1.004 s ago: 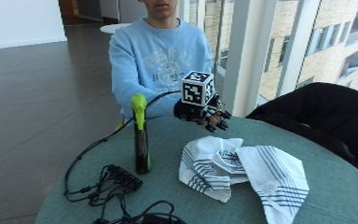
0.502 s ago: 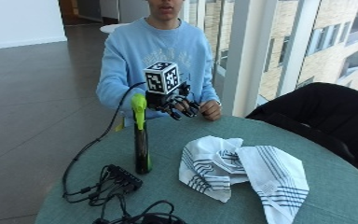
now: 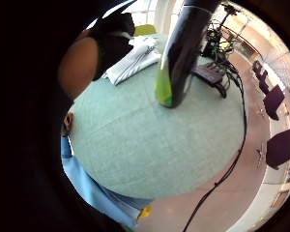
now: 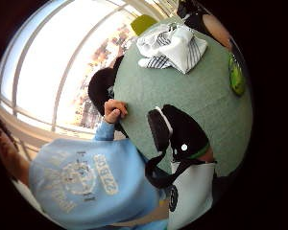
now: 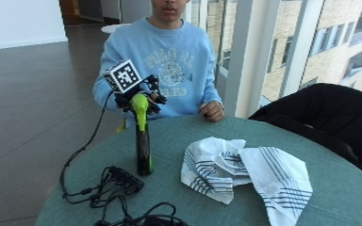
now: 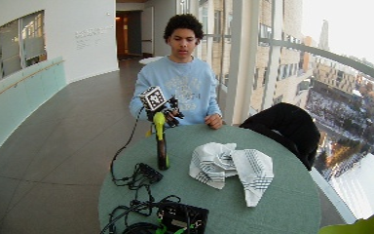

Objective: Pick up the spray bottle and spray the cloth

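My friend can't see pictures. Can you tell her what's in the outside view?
A person's black-gloved right hand hovers just behind the green nozzle of a tall, dark spray bottle standing on a round green table. A crumpled white cloth with dark stripes lies beside the bottle, and the bare hand rests on the table's far edge.

The black-gloved right hand (image 5: 144, 96) has travelled from above the tabletop's far edge, near the person's bare left hand (image 5: 212, 111), across toward the tall dark spray bottle with the lime-green trigger head (image 5: 143, 136). A second ago it hung well apart from the bottle; now it sits just behind the green head, at the same height. Whether the fingers touch it cannot be told.
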Action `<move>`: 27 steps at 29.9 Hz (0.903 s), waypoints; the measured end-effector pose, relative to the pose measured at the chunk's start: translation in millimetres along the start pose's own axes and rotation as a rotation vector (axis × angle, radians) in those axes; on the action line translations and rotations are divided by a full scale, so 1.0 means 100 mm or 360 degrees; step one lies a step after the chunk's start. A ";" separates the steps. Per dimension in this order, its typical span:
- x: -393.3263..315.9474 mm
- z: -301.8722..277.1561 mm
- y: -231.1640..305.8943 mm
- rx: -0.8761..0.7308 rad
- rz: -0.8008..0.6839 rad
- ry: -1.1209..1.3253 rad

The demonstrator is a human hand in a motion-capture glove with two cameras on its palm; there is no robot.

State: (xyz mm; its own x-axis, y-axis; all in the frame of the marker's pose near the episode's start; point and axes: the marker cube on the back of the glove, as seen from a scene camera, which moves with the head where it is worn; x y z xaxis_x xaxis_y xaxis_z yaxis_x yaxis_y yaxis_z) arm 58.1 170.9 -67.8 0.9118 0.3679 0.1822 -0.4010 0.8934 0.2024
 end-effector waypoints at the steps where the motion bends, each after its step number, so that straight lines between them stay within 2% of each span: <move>1: 0.05 -0.03 0.01 0.0034 0.0018 -0.0031; 9: 0.43 -0.14 -0.09 0.0320 0.0247 -0.0265; 13: 0.65 -0.12 -0.10 0.0277 0.0265 -0.0329; 16: 0.80 -0.05 -0.23 0.0372 0.0343 -0.0446; 19: 0.93 0.02 -0.36 0.0369 0.0395 -0.0601; 23: 1.02 0.09 -0.56 0.0384 0.0574 -0.0840; 27: 1.07 0.16 -0.76 0.0405 0.0608 -0.1018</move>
State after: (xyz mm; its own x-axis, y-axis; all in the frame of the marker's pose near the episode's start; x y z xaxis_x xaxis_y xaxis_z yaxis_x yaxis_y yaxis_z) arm 184.7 138.5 -47.9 0.5100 0.3487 0.7863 -0.7546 0.6201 0.2144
